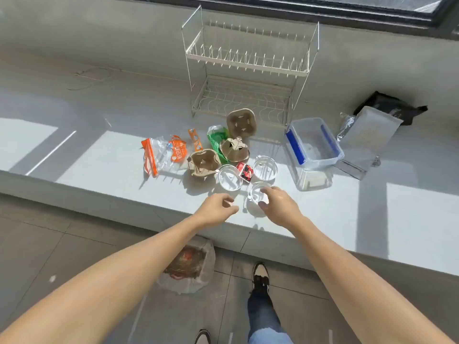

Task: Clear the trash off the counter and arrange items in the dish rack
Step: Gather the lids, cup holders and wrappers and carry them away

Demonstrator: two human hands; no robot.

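Observation:
A white two-tier wire dish rack (248,68) stands empty at the back of the counter. In front of it lie three brown cardboard cup holders (241,123), a green wrapper (216,139), orange wrappers (177,151), a red packet (245,172) and three clear round containers. My right hand (279,206) grips the nearest clear container (258,192) at the counter's front. My left hand (218,207) hovers beside it with fingers curled and apart, holding nothing, just below another clear container (229,180).
A clear storage box with blue clips (313,142) sits right of the trash, a clear lid (365,140) and a black bag (390,105) beyond it. On the floor below the counter edge stands a plastic bag holding trash (190,266). My shoes are beside it.

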